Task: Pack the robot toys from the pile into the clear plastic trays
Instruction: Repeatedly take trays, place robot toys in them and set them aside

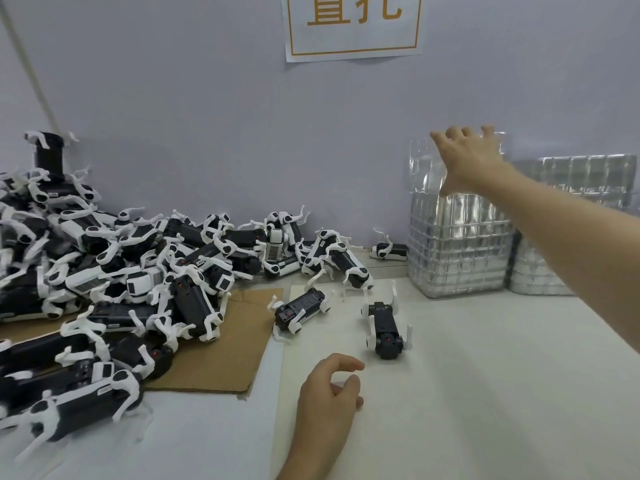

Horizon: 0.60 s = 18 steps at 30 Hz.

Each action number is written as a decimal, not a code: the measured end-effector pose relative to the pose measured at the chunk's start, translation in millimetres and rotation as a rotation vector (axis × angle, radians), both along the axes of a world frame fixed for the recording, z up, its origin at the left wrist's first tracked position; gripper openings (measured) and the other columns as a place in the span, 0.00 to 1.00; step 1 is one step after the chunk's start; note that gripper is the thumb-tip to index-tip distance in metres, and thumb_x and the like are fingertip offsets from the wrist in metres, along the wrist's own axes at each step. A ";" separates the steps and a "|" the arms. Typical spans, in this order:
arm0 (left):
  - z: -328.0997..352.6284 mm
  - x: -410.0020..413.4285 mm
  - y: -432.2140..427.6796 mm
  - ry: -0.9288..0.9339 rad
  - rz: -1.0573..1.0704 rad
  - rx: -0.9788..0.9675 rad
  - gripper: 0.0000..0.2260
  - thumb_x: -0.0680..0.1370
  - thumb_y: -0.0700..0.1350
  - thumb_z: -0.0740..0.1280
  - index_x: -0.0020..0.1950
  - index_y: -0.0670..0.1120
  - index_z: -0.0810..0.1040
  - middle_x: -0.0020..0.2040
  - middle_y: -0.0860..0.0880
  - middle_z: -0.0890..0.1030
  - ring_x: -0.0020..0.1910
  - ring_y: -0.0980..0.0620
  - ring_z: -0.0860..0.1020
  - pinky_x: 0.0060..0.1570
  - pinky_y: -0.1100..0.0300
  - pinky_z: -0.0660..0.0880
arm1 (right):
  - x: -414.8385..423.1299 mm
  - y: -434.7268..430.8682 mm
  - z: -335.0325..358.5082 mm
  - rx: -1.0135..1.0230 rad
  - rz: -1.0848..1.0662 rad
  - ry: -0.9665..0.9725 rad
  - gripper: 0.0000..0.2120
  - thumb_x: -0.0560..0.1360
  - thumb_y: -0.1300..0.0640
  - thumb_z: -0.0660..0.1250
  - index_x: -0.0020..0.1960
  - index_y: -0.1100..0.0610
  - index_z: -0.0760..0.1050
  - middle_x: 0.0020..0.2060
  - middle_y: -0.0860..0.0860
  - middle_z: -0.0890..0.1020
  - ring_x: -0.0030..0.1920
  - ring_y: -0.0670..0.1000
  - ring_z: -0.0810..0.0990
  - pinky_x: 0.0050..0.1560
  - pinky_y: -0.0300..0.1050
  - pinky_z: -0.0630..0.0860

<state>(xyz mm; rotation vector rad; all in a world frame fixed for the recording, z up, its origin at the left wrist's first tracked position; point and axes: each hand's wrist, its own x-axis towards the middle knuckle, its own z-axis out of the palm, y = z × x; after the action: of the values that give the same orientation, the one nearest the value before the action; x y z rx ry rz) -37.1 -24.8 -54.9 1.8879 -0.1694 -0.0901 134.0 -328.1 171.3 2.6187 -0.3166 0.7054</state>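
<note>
Two tray stacks [457,251], tray [423,169] in right fingers [453,134]

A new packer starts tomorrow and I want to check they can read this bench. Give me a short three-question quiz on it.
1. True or false: the left hand holds a toy.
2. What does the right hand reach to? A a toy; B the top tray; C the sign.
3. Fill in: the pile lies partly on ____.
Key: 1 false, it is empty, over the table. 2 B. 3 cardboard.
</note>
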 end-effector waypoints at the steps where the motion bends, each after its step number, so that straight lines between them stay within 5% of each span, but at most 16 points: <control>1: -0.5 0.2 0.1 -0.003 -0.003 -0.006 0.11 0.80 0.38 0.63 0.49 0.53 0.80 0.50 0.54 0.83 0.37 0.58 0.82 0.35 0.71 0.69 | 1.0 -4.0 2.0 -0.006 0.019 -0.024 0.54 0.61 0.45 0.83 0.77 0.55 0.56 0.65 0.58 0.72 0.66 0.61 0.72 0.68 0.62 0.66; 6: -2.5 -3.5 -2.5 -0.002 -0.018 -0.021 0.10 0.80 0.39 0.63 0.49 0.54 0.80 0.52 0.59 0.81 0.38 0.57 0.82 0.38 0.71 0.71 | -1.7 -20.3 18.0 0.065 0.076 0.071 0.41 0.64 0.61 0.81 0.72 0.60 0.66 0.57 0.61 0.75 0.59 0.64 0.75 0.59 0.61 0.74; 10: -2.8 -5.5 -3.0 -0.006 -0.030 -0.019 0.10 0.80 0.39 0.63 0.49 0.54 0.79 0.53 0.57 0.80 0.37 0.58 0.81 0.39 0.70 0.71 | -16.1 -30.0 22.2 0.012 -0.007 -0.093 0.30 0.67 0.64 0.74 0.66 0.60 0.70 0.54 0.62 0.76 0.56 0.63 0.76 0.58 0.60 0.70; 18: -1.8 -4.0 -2.7 -0.001 -0.022 -0.005 0.11 0.79 0.39 0.63 0.49 0.55 0.79 0.53 0.58 0.81 0.38 0.58 0.82 0.37 0.72 0.69 | -29.8 -31.3 32.7 0.021 -0.023 -0.319 0.30 0.65 0.67 0.73 0.65 0.64 0.68 0.53 0.66 0.75 0.57 0.66 0.74 0.60 0.60 0.68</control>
<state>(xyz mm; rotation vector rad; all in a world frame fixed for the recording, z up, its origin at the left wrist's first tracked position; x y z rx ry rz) -41.1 -27.5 -56.8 1.8815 -0.1907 -0.1040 104.2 -359.4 204.0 2.5127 -0.4461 1.1186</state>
